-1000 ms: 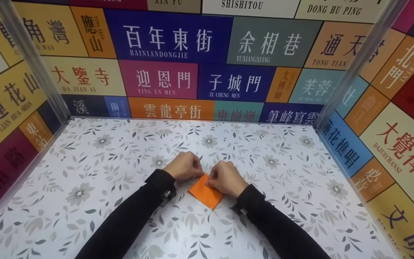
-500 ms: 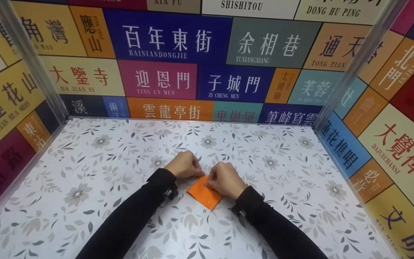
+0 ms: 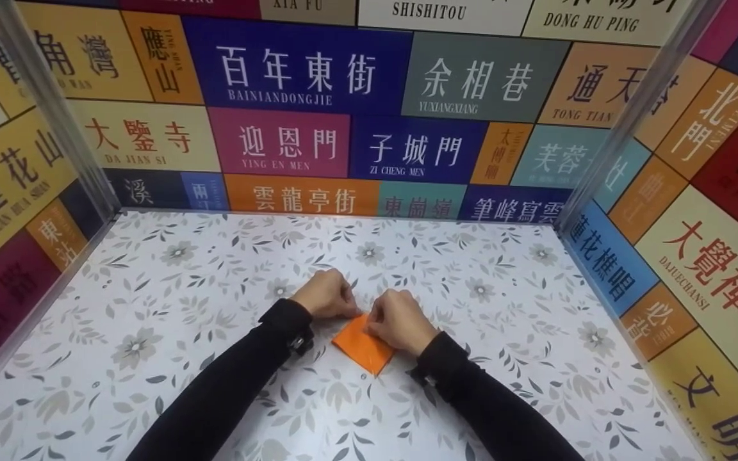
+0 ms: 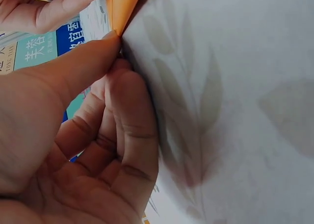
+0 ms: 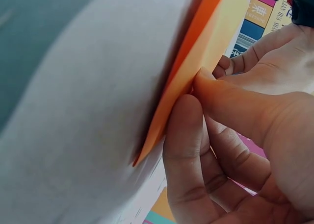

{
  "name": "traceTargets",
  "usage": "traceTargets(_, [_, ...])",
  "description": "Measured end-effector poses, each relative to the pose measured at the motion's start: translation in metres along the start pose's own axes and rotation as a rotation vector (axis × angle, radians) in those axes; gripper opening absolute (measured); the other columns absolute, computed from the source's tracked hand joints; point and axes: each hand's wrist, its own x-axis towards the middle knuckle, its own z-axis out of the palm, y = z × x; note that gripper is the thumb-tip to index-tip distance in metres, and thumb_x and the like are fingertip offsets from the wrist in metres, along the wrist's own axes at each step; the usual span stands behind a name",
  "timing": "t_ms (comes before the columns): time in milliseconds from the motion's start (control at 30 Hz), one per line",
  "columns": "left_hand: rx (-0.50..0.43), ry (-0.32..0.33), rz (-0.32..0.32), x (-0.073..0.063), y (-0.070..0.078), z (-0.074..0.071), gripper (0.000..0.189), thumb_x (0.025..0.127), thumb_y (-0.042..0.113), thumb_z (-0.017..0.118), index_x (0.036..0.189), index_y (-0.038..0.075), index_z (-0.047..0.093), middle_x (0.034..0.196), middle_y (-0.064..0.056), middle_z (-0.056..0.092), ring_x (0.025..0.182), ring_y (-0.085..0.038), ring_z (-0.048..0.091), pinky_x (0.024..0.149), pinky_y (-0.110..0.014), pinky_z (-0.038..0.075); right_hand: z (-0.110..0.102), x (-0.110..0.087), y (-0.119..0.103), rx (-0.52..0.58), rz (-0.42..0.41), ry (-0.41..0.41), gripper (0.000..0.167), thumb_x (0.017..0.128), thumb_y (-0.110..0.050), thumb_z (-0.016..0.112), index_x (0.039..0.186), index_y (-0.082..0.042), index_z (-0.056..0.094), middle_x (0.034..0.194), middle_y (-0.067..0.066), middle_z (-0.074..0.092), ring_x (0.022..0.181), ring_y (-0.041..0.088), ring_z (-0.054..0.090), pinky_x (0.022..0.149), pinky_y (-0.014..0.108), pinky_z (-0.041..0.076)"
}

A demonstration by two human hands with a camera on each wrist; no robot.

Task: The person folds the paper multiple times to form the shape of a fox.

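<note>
A folded square of orange paper (image 3: 361,349) lies on the table with one corner toward the person. At its far corner, my left hand (image 3: 327,294) pinches the tip between thumb and curled index finger. In the left wrist view that orange tip (image 4: 121,9) runs down to the thumb. My right hand (image 3: 401,322) pinches the paper's far right edge, fingers curled in. The right wrist view shows the thumb on the paper (image 5: 184,82) with the index finger under its edge, and the layers stand slightly apart there. The hands hide the paper's far right side.
The tabletop (image 3: 215,358) has a white covering printed with grey flowers and leaves. Behind it and on both sides stand walls (image 3: 298,64) of coloured panels with characters. Clear corner strips (image 3: 631,121) rise where the walls meet. Black sleeves (image 3: 228,378) cover both forearms.
The head view has shifted very slightly. Both hands keep their hold on the orange paper, with no clear movement of hands or paper across the table.
</note>
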Motion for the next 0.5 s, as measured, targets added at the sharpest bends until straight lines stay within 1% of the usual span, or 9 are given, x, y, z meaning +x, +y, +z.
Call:
traceTargets(133, [0.019,-0.019,0.023,-0.006,0.0,-0.003,0.016,0.093,0.018,0.098,0.085,0.009,0.088,0.075,0.002,0.079,0.071,-0.013,0.064,0.07,-0.022,0.05,0.001,0.0,0.0,-0.006,0.001,-0.001,0.016,0.091,-0.002,0.095,0.08,-0.007,0.084,0.07,0.002,0.077,0.06,0.008,0.057,0.058,0.022,0.048])
traceTargets(233, [0.036,-0.018,0.04,-0.01,0.001,-0.003,0.016,0.093,0.017,0.098,0.084,0.008,0.088,0.074,0.001,0.079,0.069,-0.012,0.063,0.068,-0.022,0.05,0.002,0.0,0.0,-0.012,-0.001,0.005,0.016,0.09,-0.002,0.095,0.079,-0.008,0.084,0.07,0.001,0.077,0.061,0.008,0.058,0.059,0.022,0.047])
traceTargets(433, [0.105,-0.004,0.068,-0.017,0.004,-0.004,0.016,0.091,0.015,0.1,0.083,0.008,0.088,0.072,0.002,0.077,0.067,-0.01,0.06,0.065,-0.02,0.048,0.003,0.0,0.001,-0.051,-0.02,0.031,0.019,0.09,-0.004,0.096,0.076,-0.009,0.083,0.069,0.0,0.076,0.063,0.008,0.056,0.061,0.021,0.046])
traceTargets(500, [0.106,-0.003,0.067,-0.019,0.004,-0.004,0.016,0.091,0.015,0.1,0.083,0.007,0.088,0.071,0.002,0.077,0.066,-0.011,0.06,0.063,-0.021,0.048,0.003,0.0,0.0,-0.052,-0.016,0.032,0.02,0.09,-0.004,0.096,0.076,-0.009,0.083,0.07,0.0,0.076,0.062,0.008,0.056,0.06,0.022,0.046])
